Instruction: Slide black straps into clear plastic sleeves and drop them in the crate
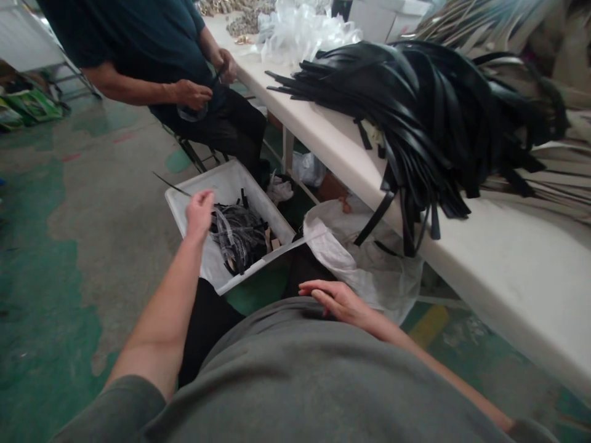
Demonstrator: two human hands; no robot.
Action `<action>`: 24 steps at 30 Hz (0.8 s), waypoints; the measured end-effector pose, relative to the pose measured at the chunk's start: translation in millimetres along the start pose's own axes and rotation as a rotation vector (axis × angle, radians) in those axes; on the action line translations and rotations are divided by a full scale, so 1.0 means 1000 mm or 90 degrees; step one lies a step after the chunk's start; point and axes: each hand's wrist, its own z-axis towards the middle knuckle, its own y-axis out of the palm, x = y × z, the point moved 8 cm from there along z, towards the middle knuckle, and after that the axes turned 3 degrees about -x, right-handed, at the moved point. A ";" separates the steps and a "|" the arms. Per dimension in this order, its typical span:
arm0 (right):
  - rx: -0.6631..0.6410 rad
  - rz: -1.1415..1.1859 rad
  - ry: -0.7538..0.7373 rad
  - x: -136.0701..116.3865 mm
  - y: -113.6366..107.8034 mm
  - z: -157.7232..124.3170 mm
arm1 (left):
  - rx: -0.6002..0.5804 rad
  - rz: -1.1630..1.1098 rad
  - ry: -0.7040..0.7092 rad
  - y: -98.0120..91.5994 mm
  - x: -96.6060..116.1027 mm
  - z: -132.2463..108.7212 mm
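Note:
My left hand (pixel 199 212) reaches out over the white plastic bin (pixel 191 203) on the floor, fingers loosely curled, just above the bundle of black straps wrapped in clear film (pixel 237 237) lying in the bin. Whether it holds anything I cannot make out. My right hand (pixel 335 299) rests on my grey shirt at my lap, fingers stretched and slightly spread, holding nothing. A big pile of black straps (pixel 415 117) lies on the white table (pixel 508 271) to my right, some ends hanging over its edge.
A seated person in a dark shirt (pixel 152 37) works with both hands (pixel 194 93) beyond the bin. A white plastic bag (pixel 360 258) hangs under the table. Clear bags (pixel 300 31) and metal parts (pixel 244 18) sit at the table's far end. Green painted floor lies to the left.

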 end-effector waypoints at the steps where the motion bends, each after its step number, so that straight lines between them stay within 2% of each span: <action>1: -0.001 0.025 0.002 0.003 0.000 0.000 | -0.022 0.029 0.003 0.029 -0.006 -0.009; 2: -0.002 0.040 0.002 0.006 0.000 0.000 | -0.076 0.060 0.002 0.063 -0.014 -0.020; 4: -0.008 0.051 0.000 0.011 0.001 0.001 | -0.265 0.189 0.020 0.138 -0.030 -0.048; 5: -0.011 0.052 -0.001 0.014 0.002 0.002 | -0.323 0.256 0.033 0.166 -0.038 -0.062; 6: -0.013 0.054 -0.001 0.016 0.003 0.002 | -0.362 0.313 0.042 0.188 -0.046 -0.073; 8: -0.005 0.068 0.000 0.022 0.003 0.003 | -0.383 0.370 0.044 0.211 -0.056 -0.087; 11: 0.025 0.118 0.018 0.033 0.000 0.004 | -0.396 0.361 0.026 0.213 -0.064 -0.096; 14: 0.064 0.174 0.071 0.048 -0.006 0.011 | -0.393 0.328 0.010 0.195 -0.067 -0.100; 16: 0.098 0.199 0.114 0.058 -0.012 0.020 | -0.368 0.311 0.004 0.184 -0.068 -0.101; 18: 0.117 0.220 0.145 0.066 -0.014 0.028 | -0.332 0.292 -0.002 0.181 -0.071 -0.101; 22: 0.101 0.259 0.170 0.075 -0.012 0.034 | -0.274 0.191 -0.026 0.200 -0.076 -0.096; 24: 0.118 0.277 0.169 0.079 -0.014 0.030 | -0.280 0.132 -0.047 0.214 -0.075 -0.096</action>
